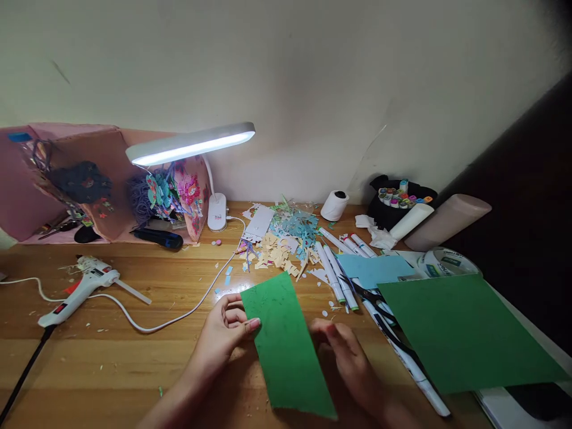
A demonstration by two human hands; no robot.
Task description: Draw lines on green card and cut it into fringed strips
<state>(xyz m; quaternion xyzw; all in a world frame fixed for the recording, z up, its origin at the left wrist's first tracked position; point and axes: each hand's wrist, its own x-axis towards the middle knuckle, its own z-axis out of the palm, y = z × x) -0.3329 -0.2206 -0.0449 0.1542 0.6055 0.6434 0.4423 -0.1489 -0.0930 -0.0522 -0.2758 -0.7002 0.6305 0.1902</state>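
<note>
My left hand (230, 328) pinches a strip of green paper (286, 351) by its left edge, thumb in front and fingers behind. The strip is tilted above the table, with pencil-like marks near its top. Close to the strip's right edge is my right hand (346, 357), its fingers curled and blurred by motion. Whether it touches the paper I cannot tell. Black-handled scissors (379, 310) lie to the right, partly under a larger green sheet (465, 333). A light blue paper (378, 269) lies behind that sheet.
A glue gun (80, 292) lies at left, its cable near a white lamp cord (179, 323). Paper scraps (277, 250) are heaped below the lit lamp (196, 146). Markers (333, 271), a tape roll (447, 262) and a thread spool (334, 207) lie around. A pink box (102, 155) stands back left.
</note>
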